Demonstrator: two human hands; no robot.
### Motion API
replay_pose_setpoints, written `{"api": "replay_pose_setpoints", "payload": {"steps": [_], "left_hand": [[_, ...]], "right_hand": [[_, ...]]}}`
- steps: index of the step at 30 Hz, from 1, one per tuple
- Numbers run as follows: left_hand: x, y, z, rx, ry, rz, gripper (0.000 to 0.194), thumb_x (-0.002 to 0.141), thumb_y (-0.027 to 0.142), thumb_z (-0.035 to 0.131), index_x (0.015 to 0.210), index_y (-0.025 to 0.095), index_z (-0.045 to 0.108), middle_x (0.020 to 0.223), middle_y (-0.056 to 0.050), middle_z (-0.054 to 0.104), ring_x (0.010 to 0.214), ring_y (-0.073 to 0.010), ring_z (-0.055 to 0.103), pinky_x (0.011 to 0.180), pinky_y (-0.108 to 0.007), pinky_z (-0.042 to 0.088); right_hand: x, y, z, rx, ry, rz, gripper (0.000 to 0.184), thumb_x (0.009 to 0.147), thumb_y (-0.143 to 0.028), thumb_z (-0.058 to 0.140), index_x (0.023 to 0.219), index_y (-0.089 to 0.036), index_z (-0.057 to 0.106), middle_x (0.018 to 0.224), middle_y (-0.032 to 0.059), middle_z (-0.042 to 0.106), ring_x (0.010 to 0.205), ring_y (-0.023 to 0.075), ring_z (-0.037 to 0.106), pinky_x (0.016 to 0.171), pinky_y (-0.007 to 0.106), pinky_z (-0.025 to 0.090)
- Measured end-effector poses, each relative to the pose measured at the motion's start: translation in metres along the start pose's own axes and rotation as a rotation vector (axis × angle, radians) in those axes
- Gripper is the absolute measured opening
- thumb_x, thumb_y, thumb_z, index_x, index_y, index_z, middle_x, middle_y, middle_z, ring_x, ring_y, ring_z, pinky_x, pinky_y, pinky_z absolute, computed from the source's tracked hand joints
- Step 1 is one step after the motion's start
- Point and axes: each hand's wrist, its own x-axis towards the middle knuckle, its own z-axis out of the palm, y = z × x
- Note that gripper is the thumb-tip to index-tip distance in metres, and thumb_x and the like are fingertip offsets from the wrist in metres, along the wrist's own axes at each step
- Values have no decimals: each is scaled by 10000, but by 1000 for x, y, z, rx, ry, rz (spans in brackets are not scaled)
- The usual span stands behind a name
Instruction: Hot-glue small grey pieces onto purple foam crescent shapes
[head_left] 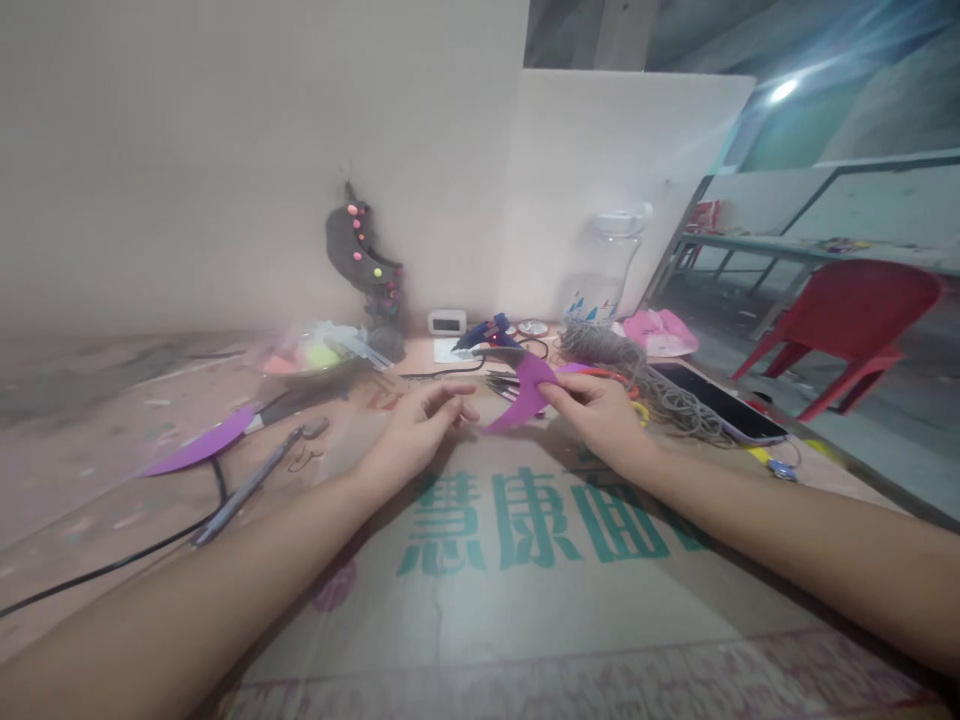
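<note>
My right hand (596,408) pinches a purple crescent-shaped cutout (534,390) between thumb and fingers, above the printed sheet on the table. A thin grey strip shows at the crescent's upper tip; whether it belongs to the same piece I cannot tell. Just left of the crescent is my left hand (426,425), its fingers loosely curled and apart, with nothing visible in them. Behind the hands lies a dark blue glue gun (491,332). Another purple cutout (202,442) rests on the table at the left, near a pen-like tool (251,485).
A grey crescent ornament with coloured balls (360,245) hangs on the wall. Along the back stand a small digital clock (447,322) and a clear bottle (602,265). Grey yarn (600,345) and a phone (712,402) lie right; a black cable (112,568) crosses left.
</note>
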Motion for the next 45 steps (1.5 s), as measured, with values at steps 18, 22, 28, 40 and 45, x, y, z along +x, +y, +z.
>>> {"api": "replay_pose_setpoints", "payload": {"steps": [18,22,28,40,45], "left_hand": [[-6,14,0,153,45,32,378,864,437,489,629,158,586,642,-21,607,650,-152,569,644,-260,429],[-5,10,0,247,78,66,378,887,433,454,637,168,554,655,-15,597,679,-160,567,659,-266,410],[-3,6,0,279,93,94,381,906,445,432,657,172,526,648,7,562,649,-144,526,632,-253,375],[-7,11,5,339,-65,130,349,890,433,444,665,176,515,627,10,527,639,-147,511,603,-248,369],[-6,14,4,294,-36,104,273,834,418,532,730,168,565,703,-2,589,699,-160,540,631,-248,386]], "right_hand": [[-9,1,1,-217,-163,-328,236,909,-253,506,1109,-209,623,911,60,690,747,166,603,692,301,457],[-9,2,3,-114,-59,-227,101,876,-254,539,954,-199,506,780,17,568,701,149,538,638,278,436],[1,11,7,222,-75,109,336,867,-417,545,1113,-213,439,1029,42,568,560,87,514,508,259,456],[-1,-3,3,254,-264,307,374,790,-521,612,764,-148,598,567,-38,459,480,78,415,399,187,365],[-1,-2,2,225,-249,277,399,818,-544,568,722,-158,586,552,-36,458,478,89,416,432,211,354]]}}
